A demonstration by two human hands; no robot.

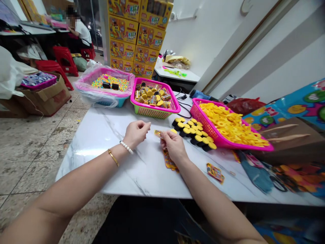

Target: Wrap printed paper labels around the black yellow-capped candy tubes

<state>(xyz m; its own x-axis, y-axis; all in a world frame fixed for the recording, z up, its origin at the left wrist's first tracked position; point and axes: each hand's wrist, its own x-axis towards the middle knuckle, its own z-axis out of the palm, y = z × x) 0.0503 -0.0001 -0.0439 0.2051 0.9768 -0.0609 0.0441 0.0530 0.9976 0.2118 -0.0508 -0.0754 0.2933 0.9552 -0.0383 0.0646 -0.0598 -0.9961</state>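
We see our right hand (pixel 173 144) over the white table (pixel 106 135), its fingers (pixel 164 136) pinching a small yellow sticker (pixel 157 133). Our left hand (pixel 136 133) hangs just beside it, loosely curled and holding nothing. A sticker strip (pixel 169 161) lies under the right wrist, yellow-topped black caps (pixel 194 133) just beyond, beside a pink basket (pixel 203 118) of yellow rings.
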